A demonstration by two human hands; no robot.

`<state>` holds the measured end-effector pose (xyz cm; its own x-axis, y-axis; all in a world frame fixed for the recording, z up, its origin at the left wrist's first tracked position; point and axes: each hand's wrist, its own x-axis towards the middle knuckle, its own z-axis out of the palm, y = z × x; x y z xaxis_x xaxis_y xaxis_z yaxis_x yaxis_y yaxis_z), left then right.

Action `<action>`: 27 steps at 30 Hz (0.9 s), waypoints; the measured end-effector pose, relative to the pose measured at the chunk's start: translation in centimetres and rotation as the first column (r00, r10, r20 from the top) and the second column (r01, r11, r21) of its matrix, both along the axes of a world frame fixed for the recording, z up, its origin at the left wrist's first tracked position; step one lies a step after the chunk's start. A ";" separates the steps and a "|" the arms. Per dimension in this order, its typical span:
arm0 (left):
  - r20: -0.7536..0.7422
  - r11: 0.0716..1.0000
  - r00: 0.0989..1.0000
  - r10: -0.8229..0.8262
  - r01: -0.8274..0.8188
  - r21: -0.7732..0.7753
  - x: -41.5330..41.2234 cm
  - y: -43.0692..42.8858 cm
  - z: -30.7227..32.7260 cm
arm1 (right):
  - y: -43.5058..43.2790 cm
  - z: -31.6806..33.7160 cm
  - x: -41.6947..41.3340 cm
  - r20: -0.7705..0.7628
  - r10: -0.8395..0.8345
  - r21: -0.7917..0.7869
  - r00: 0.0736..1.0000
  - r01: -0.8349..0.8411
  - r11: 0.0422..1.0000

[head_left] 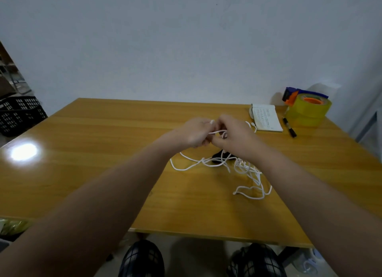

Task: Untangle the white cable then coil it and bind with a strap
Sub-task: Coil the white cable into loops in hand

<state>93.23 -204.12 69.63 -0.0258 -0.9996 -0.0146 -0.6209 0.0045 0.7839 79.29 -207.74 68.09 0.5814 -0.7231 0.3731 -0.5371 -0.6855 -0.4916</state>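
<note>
Both grips pinch one short run of white cable, left hand touching right hand; the tangle lies nearer than the hands, rightward, on the worktop.

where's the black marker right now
In the head view the black marker lies at the table's far right, between the notebook and the tape dispenser.
</note>
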 end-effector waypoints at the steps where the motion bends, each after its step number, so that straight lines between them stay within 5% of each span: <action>1: 0.082 0.999 0.997 -0.004 0.007 -0.032 -0.1 0.1 0.1 | -0.2 -0.1 -0.2 0.032 -0.006 0.029 0.999 0.005 1.000; 7: 0.187 0.993 0.982 -0.029 0.050 -0.108 2.0 0.8 0.3 | -1.7 0.3 -2.8 -0.129 0.168 0.074 0.977 -0.159 0.984; 11: 0.113 0.970 0.988 0.104 -0.076 -0.231 3.4 0.7 0.0 | -1.5 0.1 -4.1 0.171 0.085 0.264 0.982 -0.129 0.956; 16: -0.206 0.878 0.910 0.361 -0.406 -0.255 4.4 0.5 -0.6 | -2.0 -0.8 -5.1 0.369 -0.236 0.476 0.899 0.035 0.879; 23: -0.566 0.692 0.660 0.494 -0.692 -0.203 2.7 0.5 -0.2 | -0.6 -1.9 -4.7 0.187 -0.379 0.589 0.906 0.206 0.782; 27: -0.610 0.858 0.713 0.345 -0.503 -0.102 1.7 0.9 -0.1 | -0.9 -2.9 -5.5 0.201 -0.229 0.750 0.952 0.001 0.662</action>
